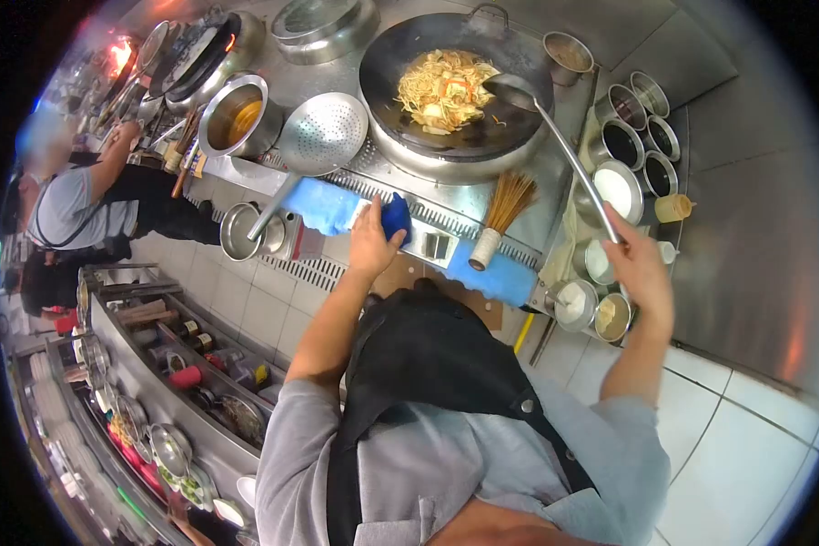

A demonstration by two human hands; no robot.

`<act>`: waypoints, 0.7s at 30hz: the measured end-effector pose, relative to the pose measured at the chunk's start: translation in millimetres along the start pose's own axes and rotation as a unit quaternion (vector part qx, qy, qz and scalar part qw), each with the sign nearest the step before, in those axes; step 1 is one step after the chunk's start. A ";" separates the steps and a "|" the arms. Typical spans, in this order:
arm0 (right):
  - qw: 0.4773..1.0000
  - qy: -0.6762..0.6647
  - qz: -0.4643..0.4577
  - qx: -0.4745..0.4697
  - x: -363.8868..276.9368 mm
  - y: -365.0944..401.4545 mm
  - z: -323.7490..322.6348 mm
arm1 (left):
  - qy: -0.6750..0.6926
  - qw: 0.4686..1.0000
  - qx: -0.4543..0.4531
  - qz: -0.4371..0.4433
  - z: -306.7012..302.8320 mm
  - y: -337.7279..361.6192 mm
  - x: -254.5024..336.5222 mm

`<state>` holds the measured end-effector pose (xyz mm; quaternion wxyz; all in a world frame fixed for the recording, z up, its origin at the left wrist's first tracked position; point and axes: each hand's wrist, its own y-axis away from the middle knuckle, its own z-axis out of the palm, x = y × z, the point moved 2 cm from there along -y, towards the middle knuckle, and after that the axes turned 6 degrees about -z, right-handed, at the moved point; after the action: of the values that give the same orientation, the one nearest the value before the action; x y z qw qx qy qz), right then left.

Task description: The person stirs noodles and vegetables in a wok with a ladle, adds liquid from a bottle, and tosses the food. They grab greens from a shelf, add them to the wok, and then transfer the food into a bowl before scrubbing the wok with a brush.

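Observation:
My right hand (640, 273) is closed around the long metal handle of a ladle (573, 159). The ladle's bowl rests in a large black wok (387, 91), against the right side of a heap of noodles (444, 91) with pale and orange pieces. At the stove's front edge, my left hand (373, 241) has its thumb and fingers around a bunched dark blue cloth (397, 218); part of the grip is hidden. Light blue cloths (323, 205) lie along that edge. A bamboo brush (502, 214) leans there, bristles up.
Left of the wok sit a perforated strainer (323, 133) and a pot of brown liquid (237, 118). Several seasoning containers (618, 191) line the right side. Another person (82, 196) stands at far left near a flame (121, 56). A shelf unit (168, 359) with ingredients is behind me.

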<state>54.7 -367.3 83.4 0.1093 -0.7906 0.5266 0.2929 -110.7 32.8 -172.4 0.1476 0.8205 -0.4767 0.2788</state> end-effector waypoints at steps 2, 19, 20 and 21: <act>0.992 0.104 -0.059 -0.041 -15.0 10.9 -38.6 | 0.017 1.000 0.007 0.010 -2.6 4.2 5.1; 0.974 -0.219 0.026 0.051 1.5 -133.3 152.2 | 0.012 0.894 -0.262 -0.363 7.9 294.5 -213.8; 0.974 -0.221 0.027 0.051 -7.9 -138.6 164.4 | -0.174 0.873 -0.371 -0.263 47.9 348.2 -296.9; 0.958 -0.286 0.022 0.009 -17.1 -143.9 173.8 | -0.222 0.866 -0.385 -0.231 72.2 404.8 -347.4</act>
<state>118.6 -209.9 -66.1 0.2559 -0.6611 0.4928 0.5046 -573.3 36.2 -447.6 0.4019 0.8256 -0.3632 -0.1580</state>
